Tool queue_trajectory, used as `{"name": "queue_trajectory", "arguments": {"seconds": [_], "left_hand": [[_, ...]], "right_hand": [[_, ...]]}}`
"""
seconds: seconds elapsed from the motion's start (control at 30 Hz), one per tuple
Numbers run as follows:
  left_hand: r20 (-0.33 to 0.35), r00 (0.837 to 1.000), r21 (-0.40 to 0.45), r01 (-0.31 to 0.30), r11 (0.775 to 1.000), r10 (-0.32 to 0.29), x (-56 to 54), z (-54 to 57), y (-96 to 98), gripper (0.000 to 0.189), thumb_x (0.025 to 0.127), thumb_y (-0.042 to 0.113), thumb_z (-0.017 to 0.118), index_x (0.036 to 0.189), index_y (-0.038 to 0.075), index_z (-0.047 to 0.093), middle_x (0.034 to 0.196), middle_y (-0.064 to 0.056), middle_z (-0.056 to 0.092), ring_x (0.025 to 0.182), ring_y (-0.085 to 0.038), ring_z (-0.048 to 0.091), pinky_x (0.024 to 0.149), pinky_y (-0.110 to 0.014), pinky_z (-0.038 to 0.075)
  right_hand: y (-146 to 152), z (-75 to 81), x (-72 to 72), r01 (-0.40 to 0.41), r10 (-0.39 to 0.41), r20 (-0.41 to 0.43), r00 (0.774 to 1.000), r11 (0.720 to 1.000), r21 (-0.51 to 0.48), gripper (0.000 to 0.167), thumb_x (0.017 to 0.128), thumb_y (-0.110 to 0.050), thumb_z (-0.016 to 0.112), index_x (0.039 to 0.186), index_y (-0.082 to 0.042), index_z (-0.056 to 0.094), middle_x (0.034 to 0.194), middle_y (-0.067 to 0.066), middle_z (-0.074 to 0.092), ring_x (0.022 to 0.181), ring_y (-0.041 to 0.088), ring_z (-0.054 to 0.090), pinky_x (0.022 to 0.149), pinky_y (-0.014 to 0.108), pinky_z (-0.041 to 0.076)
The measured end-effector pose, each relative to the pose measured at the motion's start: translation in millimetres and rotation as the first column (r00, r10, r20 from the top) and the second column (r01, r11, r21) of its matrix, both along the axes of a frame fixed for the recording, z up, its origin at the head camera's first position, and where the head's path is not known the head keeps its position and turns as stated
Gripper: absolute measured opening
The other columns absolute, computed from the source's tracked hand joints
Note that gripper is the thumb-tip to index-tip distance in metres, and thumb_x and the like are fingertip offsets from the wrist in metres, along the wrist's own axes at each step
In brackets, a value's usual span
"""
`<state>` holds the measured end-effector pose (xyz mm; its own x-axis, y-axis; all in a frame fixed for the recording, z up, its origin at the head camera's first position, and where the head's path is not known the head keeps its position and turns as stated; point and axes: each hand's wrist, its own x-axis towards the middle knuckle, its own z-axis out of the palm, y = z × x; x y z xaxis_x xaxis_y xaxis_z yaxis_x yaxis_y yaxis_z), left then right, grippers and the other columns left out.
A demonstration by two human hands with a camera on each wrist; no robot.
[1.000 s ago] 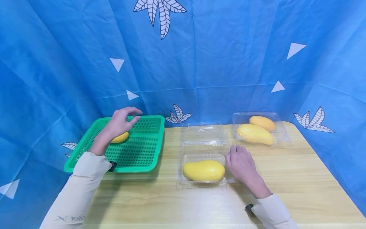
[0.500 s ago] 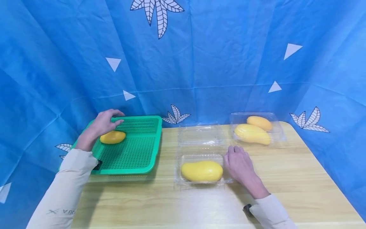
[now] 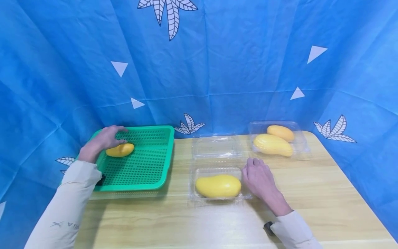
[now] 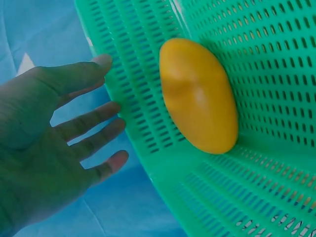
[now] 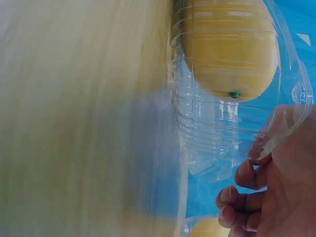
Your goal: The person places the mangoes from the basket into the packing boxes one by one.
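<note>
A yellow mango (image 4: 198, 96) lies in the green basket (image 3: 170, 155) on the left. Above it my left hand (image 3: 106, 138) hovers with fingers spread; the left wrist view shows the fingers (image 4: 94, 118) apart from the mango, near the basket's rim. My right hand (image 3: 258, 177) pinches the right edge of an opened clear plastic clamshell box (image 3: 216, 147) between thumb and finger, as the right wrist view shows. One large yellow mango (image 3: 218, 186) lies in the box's near half, and the lid half lies folded back behind it.
At the back right stands another clear clamshell box (image 3: 300, 126) holding two mangoes (image 3: 273, 145). The wooden table (image 3: 174, 221) ends at a blue patterned curtain (image 3: 236, 69) behind and at the sides.
My left hand has moved left and down over the basket, closer to the mango in it. The right hand stays at the box's edge. The view has shifted slightly.
</note>
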<state>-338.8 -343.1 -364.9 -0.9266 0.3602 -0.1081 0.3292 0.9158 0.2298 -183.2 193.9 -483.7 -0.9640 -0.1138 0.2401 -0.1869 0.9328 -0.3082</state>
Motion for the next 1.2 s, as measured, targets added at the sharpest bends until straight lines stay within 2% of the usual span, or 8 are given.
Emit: {"name": "queue_trajectory", "arguments": {"seconds": [0.3,0.43,0.57,0.67,0.83,0.9,1.07,1.2], "left_hand": [[0.111,0.994,-0.029,-0.017,0.999,0.020,-4.8,-7.8,-7.8,0.058,0.091,0.014,0.078,0.139,-0.008,0.054,0.141,-0.039,0.048,0.124,-0.058,0.048,0.096,-0.067,0.046],[0.169,0.985,-0.038,-0.018,0.999,0.024,-2.2,-12.1,-8.3,0.065,0.086,0.011,0.081,0.141,-0.007,0.052,0.139,-0.040,0.048,0.121,-0.059,0.048,0.092,-0.067,0.048],[0.222,0.974,-0.059,-0.018,0.998,0.031,1.6,-15.4,-8.3,0.073,0.079,0.010,0.085,0.141,-0.006,0.051,0.130,-0.038,0.051,0.110,-0.052,0.053,0.086,-0.062,0.051],[0.231,0.973,-0.063,-0.016,0.998,0.031,2.3,-18.0,-7.7,0.075,0.075,0.008,0.087,0.140,-0.006,0.053,0.125,-0.036,0.053,0.106,-0.047,0.053,0.082,-0.059,0.051],[0.223,0.972,-0.086,-0.052,0.995,0.070,0.7,-24.2,-6.9,0.075,0.073,0.006,0.087,0.139,-0.006,0.054,0.126,-0.040,0.044,0.106,-0.050,0.048,0.080,-0.059,0.050],[0.265,0.958,-0.094,-0.088,0.992,0.110,0.6,-27.2,-7.1,0.078,0.075,0.006,0.086,0.143,-0.006,0.050,0.132,-0.041,0.041,0.112,-0.053,0.046,0.084,-0.061,0.050],[0.388,0.909,-0.108,-0.119,0.987,0.152,4.3,-32.8,-12.2,0.089,0.082,0.008,0.083,0.150,-0.014,0.032,0.141,-0.043,0.036,0.121,-0.055,0.044,0.093,-0.063,0.046],[0.404,0.905,-0.100,-0.103,0.990,0.135,7.3,-33.1,-15.4,0.088,0.085,0.012,0.082,0.149,-0.017,0.029,0.139,-0.044,0.036,0.118,-0.055,0.044,0.092,-0.063,0.046]], "right_hand": [[0.9,-0.5,0.0,0.001,-0.001,-0.004,1.000,1.000,0.002,0.022,0.102,-0.014,0.046,0.081,-0.008,0.045,0.075,0.006,0.042,0.071,0.025,0.041,0.061,0.036,0.039],[2.2,0.1,-0.3,0.002,-0.002,0.002,1.000,1.000,0.010,0.021,0.102,-0.014,0.045,0.081,-0.008,0.046,0.076,0.007,0.042,0.071,0.026,0.042,0.061,0.037,0.040],[1.8,-1.6,-1.2,0.000,0.000,-0.004,1.000,1.000,0.021,0.022,0.102,-0.014,0.047,0.081,-0.008,0.046,0.076,0.007,0.043,0.071,0.026,0.042,0.061,0.037,0.041],[1.5,-3.1,-1.3,-0.001,0.001,-0.010,1.000,1.000,0.020,0.022,0.102,-0.015,0.047,0.081,-0.007,0.046,0.076,0.007,0.043,0.072,0.026,0.043,0.061,0.037,0.041],[1.4,-3.3,-0.1,-0.003,0.003,-0.005,1.000,1.000,0.010,0.021,0.102,-0.015,0.047,0.082,-0.007,0.047,0.076,0.006,0.043,0.072,0.025,0.042,0.062,0.036,0.040],[1.5,-3.9,-0.1,-0.001,0.001,-0.005,1.000,1.000,0.010,0.021,0.102,-0.015,0.047,0.082,-0.008,0.047,0.076,0.006,0.043,0.071,0.025,0.042,0.061,0.036,0.040],[1.1,-3.5,-0.7,-0.002,0.002,-0.019,1.000,1.000,0.013,0.021,0.102,-0.015,0.048,0.082,-0.008,0.047,0.076,0.006,0.043,0.071,0.024,0.042,0.061,0.035,0.039],[0.3,-1.7,-0.7,0.000,0.000,-0.016,1.000,1.000,0.021,0.021,0.102,-0.014,0.048,0.082,-0.007,0.047,0.076,0.007,0.043,0.070,0.024,0.041,0.060,0.034,0.039]]}}
